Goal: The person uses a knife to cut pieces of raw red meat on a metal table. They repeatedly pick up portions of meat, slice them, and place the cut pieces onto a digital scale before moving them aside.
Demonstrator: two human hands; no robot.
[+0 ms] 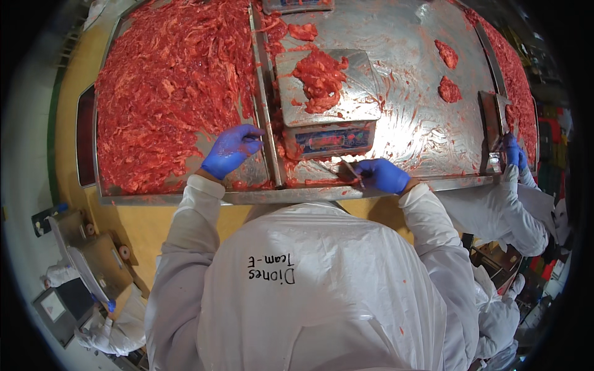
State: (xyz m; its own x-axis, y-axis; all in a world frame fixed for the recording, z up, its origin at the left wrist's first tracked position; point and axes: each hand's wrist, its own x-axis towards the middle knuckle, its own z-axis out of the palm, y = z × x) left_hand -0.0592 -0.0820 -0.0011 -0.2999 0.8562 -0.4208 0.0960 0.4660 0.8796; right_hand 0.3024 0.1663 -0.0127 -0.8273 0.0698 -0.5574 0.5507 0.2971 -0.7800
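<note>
My blue-gloved left hand (232, 150) is over the right side of a heap of raw red meat (167, 74), beside the metal divider (267, 142), fingers loosely bent and apart, holding nothing visible. My right hand (382, 175), also gloved, grips a thin metal tool (350, 169), perhaps a knife, near the front rim. Above it stands a steel scale (325, 137) with a pile of meat (318, 80) on its plate; the display is too small to make out. Two small meat lumps (447, 54) lie on the steel surface to the right.
A co-worker (520, 210) has gloved hands (512, 148) at the right partition, by more meat (513, 68). Other people in white work at lower left (120, 324) and lower right (495, 315). Another scale (297, 5) sits at the top; the table rim (247, 198) crosses before me.
</note>
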